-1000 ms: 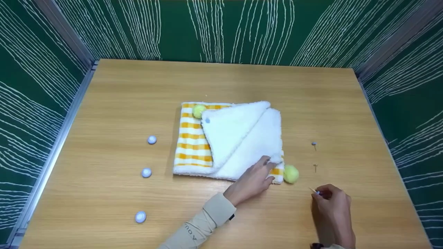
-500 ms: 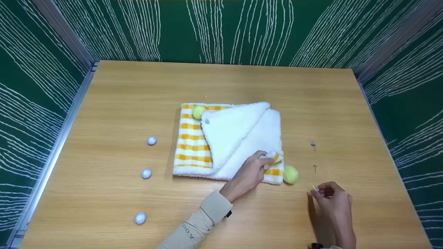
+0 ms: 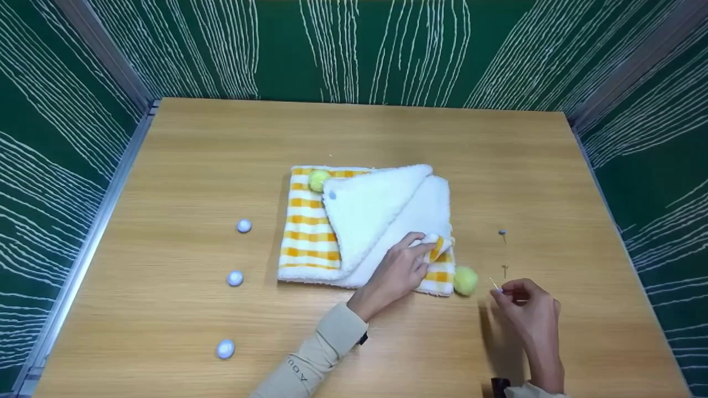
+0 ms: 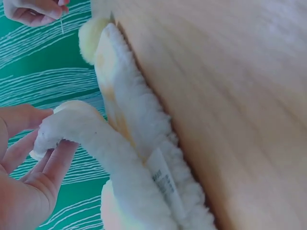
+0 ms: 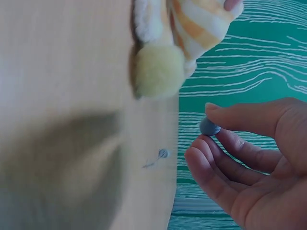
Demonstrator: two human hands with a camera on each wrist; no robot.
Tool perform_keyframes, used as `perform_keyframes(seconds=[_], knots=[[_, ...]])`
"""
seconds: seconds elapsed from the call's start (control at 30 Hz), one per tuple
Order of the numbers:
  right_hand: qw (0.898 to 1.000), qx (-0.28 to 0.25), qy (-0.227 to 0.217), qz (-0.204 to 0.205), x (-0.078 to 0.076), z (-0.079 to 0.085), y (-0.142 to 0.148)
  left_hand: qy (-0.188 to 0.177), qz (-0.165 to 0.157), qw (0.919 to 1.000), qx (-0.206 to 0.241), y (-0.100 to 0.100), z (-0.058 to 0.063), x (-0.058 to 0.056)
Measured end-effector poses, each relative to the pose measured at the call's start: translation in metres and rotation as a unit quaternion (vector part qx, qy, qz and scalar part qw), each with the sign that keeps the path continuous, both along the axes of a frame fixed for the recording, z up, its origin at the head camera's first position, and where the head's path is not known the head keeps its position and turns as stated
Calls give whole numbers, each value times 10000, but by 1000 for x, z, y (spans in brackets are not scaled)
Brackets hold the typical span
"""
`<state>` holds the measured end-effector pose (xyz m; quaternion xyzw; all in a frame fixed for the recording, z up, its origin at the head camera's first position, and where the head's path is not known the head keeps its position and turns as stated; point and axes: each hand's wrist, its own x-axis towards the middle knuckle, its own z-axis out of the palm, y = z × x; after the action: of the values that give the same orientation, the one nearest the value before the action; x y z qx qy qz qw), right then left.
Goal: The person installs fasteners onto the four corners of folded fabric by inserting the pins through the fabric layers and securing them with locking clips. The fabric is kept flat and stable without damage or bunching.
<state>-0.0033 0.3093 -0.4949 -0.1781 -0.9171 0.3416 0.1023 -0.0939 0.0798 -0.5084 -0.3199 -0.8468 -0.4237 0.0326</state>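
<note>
A folded fleece cloth (image 3: 381, 221), white on one side and yellow-and-white striped on the other, lies mid-table with a yellow pompom (image 3: 466, 279) at its near right corner and another pompom (image 3: 317, 180) at the far left. My left hand (image 3: 406, 264) pinches the white top layer's near right corner (image 4: 53, 132) and lifts it, showing the stripes. My right hand (image 3: 517, 298) hovers just right of the near pompom (image 5: 158, 72) and pinches a small blue-headed pin (image 5: 209, 127) between thumb and fingers.
Three round pale-blue caps (image 3: 244, 225) (image 3: 235, 278) (image 3: 225, 349) lie in a row on the wooden table (image 3: 193, 166) left of the cloth. Two more pins (image 3: 502, 234) (image 3: 504, 269) lie right of it. Green patterned walls enclose the table on three sides.
My left hand has raised and curled back the white corner, exposing the striped side. My right hand has lifted the pin off the table and moved it toward the cloth.
</note>
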Motion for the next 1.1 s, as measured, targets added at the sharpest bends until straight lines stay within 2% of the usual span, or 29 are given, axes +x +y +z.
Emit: perform_keyframes(seconds=[0.13,0.33,0.57,0.73,1.1], knots=[[9993,14,323,201,-6,6,-7,221,76,9996,159,-3,5,-2],[9978,-72,564,339,-16,17,-21,461,100,9986,224,-7,12,-4],[9956,-98,729,579,-31,31,-41,503,75,9981,347,-11,19,-7],[9923,-172,885,853,-40,38,-56,505,28,9985,227,-15,26,-8],[9825,-299,1200,1391,-56,45,-77,757,-107,9968,251,-20,34,-12]])
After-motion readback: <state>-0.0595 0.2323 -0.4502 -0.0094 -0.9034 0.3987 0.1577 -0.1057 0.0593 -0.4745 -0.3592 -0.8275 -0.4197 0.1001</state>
